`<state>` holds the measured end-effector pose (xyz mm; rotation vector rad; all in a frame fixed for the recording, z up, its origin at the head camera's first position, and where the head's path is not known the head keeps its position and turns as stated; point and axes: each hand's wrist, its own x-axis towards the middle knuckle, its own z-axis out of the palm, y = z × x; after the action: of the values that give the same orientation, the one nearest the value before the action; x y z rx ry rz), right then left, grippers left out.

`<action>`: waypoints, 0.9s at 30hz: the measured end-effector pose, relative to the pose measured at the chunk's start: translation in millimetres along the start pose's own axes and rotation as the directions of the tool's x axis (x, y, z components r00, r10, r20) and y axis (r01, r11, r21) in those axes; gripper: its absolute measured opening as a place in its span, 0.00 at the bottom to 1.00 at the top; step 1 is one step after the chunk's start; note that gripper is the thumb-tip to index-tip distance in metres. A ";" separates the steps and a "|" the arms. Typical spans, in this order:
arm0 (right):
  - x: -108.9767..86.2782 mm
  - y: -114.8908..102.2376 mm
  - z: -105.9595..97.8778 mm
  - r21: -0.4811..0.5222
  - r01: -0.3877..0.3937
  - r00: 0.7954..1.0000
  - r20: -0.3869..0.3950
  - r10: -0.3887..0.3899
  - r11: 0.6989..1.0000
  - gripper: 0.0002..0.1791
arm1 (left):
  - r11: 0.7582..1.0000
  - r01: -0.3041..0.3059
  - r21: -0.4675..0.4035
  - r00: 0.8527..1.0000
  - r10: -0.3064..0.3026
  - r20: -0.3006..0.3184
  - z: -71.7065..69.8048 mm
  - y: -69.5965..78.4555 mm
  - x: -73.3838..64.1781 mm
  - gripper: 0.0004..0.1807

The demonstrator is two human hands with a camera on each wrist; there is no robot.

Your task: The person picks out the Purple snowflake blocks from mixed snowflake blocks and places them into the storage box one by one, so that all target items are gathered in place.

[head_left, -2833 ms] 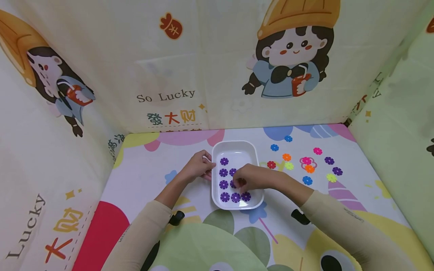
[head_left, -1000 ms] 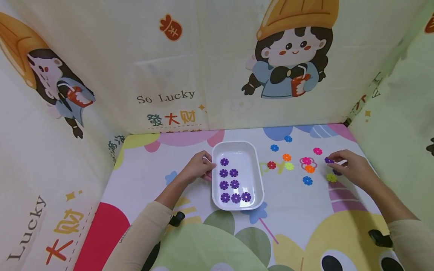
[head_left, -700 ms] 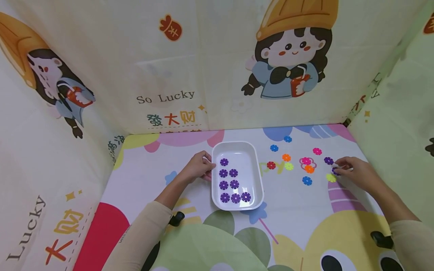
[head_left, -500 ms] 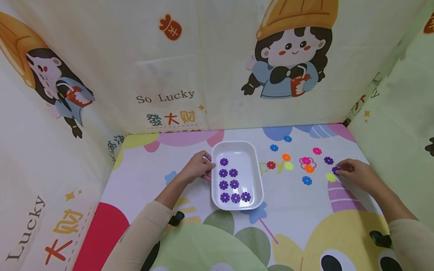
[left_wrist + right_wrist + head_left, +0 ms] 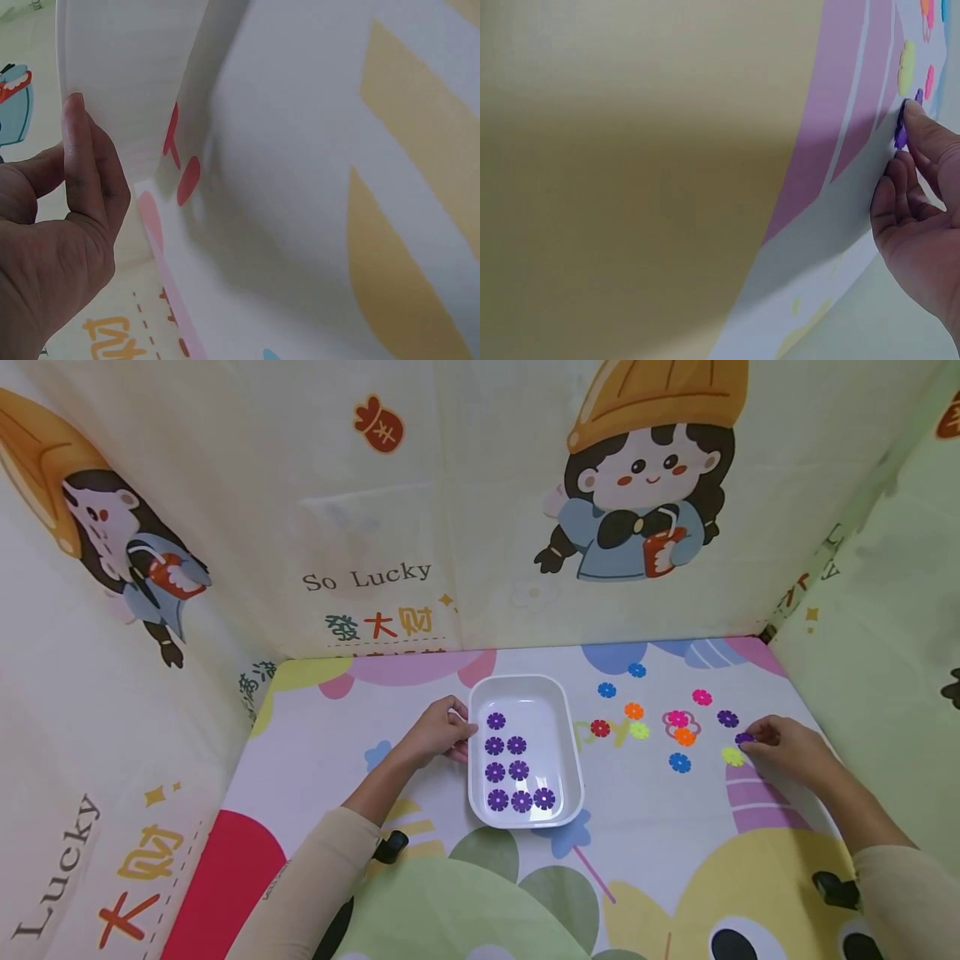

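A white rectangular tray [image 5: 564, 752] stands mid-table with several purple flower-shaped pieces [image 5: 494, 746] in rows inside, most toward its left side and near end. My left hand [image 5: 438, 729] holds the tray's left edge; in the left wrist view its fingers [image 5: 79, 142] lie along the outer wall. Off to the right, my right hand [image 5: 787, 745] pinches one purple flower piece [image 5: 744, 738] at the table surface. The right wrist view shows the thumb against that purple piece [image 5: 901, 135]. Another purple piece [image 5: 727, 718] lies just beyond the fingertips.
Loose flower pieces are scattered right of the tray: blue [image 5: 679, 762], orange [image 5: 633, 711], red [image 5: 600, 728], pink [image 5: 702, 697] and yellow-green [image 5: 733, 756]. A patterned cloth [image 5: 420, 877] covers the table. Printed curtains [image 5: 487, 527] rise at the back and sides.
My right hand has left the tray for the loose pieces at right, touched the farther purple piece, then shifted to the nearer one, now pinched. My left hand keeps its place on the tray.
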<state>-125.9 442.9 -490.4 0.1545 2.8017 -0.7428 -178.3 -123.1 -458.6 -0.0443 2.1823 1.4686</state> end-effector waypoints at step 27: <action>-0.1 -7.0 2.5 0.021 0.078 0.995 -0.064 -0.077 0.997 0.14 | 1.000 -0.003 0.005 1.000 0.003 0.000 -0.2 -0.8 0.3 0.15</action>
<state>-126.4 435.6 -489.2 0.0748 2.8735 -0.8028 -178.5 -123.5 -459.3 -0.0397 2.1874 1.4647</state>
